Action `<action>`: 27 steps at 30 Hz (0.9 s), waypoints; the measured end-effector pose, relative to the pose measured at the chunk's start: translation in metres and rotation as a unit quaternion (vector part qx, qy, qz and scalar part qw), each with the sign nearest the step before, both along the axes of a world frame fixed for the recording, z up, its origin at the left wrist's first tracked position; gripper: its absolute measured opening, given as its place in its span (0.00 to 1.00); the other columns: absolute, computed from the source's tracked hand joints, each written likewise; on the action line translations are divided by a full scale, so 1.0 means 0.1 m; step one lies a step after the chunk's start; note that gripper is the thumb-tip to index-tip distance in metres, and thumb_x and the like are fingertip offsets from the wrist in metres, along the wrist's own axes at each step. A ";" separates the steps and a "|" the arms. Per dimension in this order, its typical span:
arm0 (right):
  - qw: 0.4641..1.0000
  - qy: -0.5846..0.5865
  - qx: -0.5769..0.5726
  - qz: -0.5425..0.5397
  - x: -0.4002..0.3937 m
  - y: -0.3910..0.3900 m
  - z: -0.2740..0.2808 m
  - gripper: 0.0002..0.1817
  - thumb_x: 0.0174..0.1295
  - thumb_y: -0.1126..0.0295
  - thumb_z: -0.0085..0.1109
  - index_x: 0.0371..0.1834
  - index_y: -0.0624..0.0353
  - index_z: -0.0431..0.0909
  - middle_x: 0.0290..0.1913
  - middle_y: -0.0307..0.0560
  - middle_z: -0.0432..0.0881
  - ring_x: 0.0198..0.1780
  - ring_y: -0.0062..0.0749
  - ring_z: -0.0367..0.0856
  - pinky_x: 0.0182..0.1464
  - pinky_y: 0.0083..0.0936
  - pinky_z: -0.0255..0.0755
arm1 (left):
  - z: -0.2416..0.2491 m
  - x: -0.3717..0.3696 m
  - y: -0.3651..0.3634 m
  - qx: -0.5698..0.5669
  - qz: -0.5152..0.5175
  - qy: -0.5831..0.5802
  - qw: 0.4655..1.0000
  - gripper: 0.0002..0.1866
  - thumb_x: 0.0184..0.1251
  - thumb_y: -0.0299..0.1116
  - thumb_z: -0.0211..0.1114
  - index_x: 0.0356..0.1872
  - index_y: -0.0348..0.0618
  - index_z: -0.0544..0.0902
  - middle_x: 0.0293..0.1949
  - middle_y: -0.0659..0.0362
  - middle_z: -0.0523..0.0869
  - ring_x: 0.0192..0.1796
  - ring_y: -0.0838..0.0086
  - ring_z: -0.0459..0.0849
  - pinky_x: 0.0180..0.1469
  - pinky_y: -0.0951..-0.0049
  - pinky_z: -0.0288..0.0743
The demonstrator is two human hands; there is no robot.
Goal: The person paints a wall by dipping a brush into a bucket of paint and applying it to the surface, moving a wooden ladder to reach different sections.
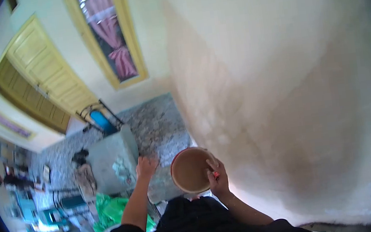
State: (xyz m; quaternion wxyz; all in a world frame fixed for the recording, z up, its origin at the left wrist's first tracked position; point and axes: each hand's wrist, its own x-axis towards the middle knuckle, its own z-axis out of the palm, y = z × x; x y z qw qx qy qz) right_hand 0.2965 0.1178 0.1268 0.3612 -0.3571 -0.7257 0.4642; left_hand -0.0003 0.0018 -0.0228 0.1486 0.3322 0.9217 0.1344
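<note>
My right hand (217,177) grips the rim of a round bucket (187,171) with a reddish edge, its thumb reaching over the inside. The bucket is tilted so that its opening faces me, and its inside looks light brown. Something small and red shows by the fingers. To the left of the bucket, my left hand (147,167) is closed in a loose fist, apart from the bucket and close to the corner of a cloth-covered table (107,160).
A wall with large damp-looking brown patches (288,126) rises close on my right. On the table lie a pale green cloth (122,170) and a brown cloth (85,179). A green plastic bag (109,211) is nearby. A chair (100,119) stands behind; a person (15,181) is far left.
</note>
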 end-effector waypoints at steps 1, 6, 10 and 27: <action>0.999 0.021 -0.041 0.007 0.00 -0.02 -0.04 0.21 0.61 0.76 0.52 0.59 0.63 0.71 0.61 0.56 0.68 0.64 0.44 0.66 0.65 0.33 0.59 | 0.45 0.13 0.08 0.027 0.062 -0.043 0.997 0.16 0.63 0.44 0.53 0.42 0.46 0.80 0.45 0.51 0.79 0.46 0.57 0.76 0.51 0.56 0.71; 0.996 0.032 -0.084 0.016 -0.02 -0.02 0.12 0.20 0.62 0.74 0.53 0.59 0.55 0.73 0.61 0.54 0.69 0.64 0.43 0.67 0.64 0.34 0.60 | -0.26 -0.15 -0.03 -0.117 -0.141 0.083 0.980 0.16 0.67 0.40 0.47 0.42 0.47 0.83 0.49 0.47 0.78 0.51 0.57 0.76 0.59 0.60 0.67; 1.000 -0.015 0.002 0.014 -0.03 -0.03 -0.05 0.21 0.62 0.71 0.53 0.60 0.51 0.73 0.60 0.53 0.69 0.50 0.38 0.72 0.51 0.30 0.68 | -0.67 -0.35 -0.14 -0.112 -0.088 0.026 0.989 0.20 0.66 0.44 0.52 0.43 0.35 0.79 0.49 0.42 0.76 0.53 0.51 0.75 0.57 0.57 0.70; 0.999 0.000 -0.026 0.038 -0.02 -0.05 0.13 0.22 0.63 0.72 0.53 0.62 0.49 0.71 0.61 0.53 0.66 0.57 0.39 0.71 0.55 0.29 0.67 | 0.24 0.11 -0.01 0.015 0.110 0.007 0.994 0.22 0.62 0.45 0.56 0.45 0.34 0.77 0.51 0.45 0.73 0.53 0.50 0.76 0.55 0.56 0.71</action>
